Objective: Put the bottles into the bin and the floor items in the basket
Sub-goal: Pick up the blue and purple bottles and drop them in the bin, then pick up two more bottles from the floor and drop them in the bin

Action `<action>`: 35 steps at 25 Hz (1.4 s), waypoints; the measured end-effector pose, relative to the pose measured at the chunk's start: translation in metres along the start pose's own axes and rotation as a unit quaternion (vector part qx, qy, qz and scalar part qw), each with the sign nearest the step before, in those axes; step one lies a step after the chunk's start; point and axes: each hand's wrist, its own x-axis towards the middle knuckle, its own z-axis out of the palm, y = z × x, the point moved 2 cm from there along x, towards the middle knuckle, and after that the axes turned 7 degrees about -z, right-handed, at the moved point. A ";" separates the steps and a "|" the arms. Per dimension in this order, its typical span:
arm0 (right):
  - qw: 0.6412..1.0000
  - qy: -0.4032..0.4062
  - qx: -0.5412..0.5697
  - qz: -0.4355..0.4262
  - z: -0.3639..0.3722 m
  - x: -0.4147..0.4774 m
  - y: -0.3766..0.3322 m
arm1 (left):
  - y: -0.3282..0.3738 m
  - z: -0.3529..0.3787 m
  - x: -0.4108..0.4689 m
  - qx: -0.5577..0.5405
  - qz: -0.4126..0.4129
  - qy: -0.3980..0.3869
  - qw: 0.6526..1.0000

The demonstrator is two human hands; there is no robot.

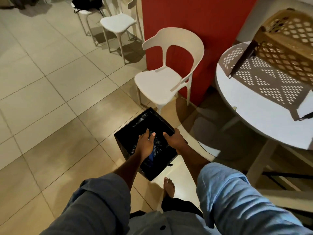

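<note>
A black square bin (128,124) with a dark plastic liner stands on the tiled floor in front of me. My left hand (147,141) reaches down into its opening, fingers straight, over something blue (151,156) partly hidden under my wrist. My right hand (173,139) grips the bin's right rim, fingers curled over the edge. A brown lattice basket (288,38) stands on the round white table (250,116) at the right.
A white plastic chair (162,78) stands just behind the bin against a red wall (203,22). More white chairs (118,22) line the wall farther back, one with a dark bag. My bare foot (168,186) is beside the bin. Tiled floor (50,99) spreads to the left.
</note>
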 end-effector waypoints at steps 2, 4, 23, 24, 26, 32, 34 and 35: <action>1.000 0.023 -0.004 -0.002 0.003 -0.020 0.004 | -0.005 -0.001 -0.011 0.019 0.023 -0.006 1.000; 0.998 0.055 -0.002 -0.007 0.008 -0.046 0.009 | -0.012 -0.004 -0.028 0.037 0.049 -0.015 0.998; 0.934 0.326 0.037 0.141 -0.017 -0.331 0.185 | -0.049 0.152 -0.242 0.258 0.289 -0.187 0.903; 0.926 0.342 0.046 0.151 -0.022 -0.351 0.199 | -0.050 0.167 -0.260 0.268 0.303 -0.200 0.892; 0.911 0.372 0.070 0.164 -0.030 -0.391 0.225 | -0.051 0.196 -0.295 0.278 0.333 -0.222 0.873; 0.860 0.451 0.137 0.194 -0.048 -0.526 0.316 | -0.073 0.283 -0.423 0.297 0.417 -0.282 0.812; 0.852 0.462 0.145 0.196 -0.050 -0.568 0.343 | -0.086 0.309 -0.464 0.296 0.429 -0.294 0.801; 0.849 0.469 0.146 0.197 -0.052 -0.589 0.356 | -0.092 0.322 -0.484 0.298 0.431 -0.299 0.798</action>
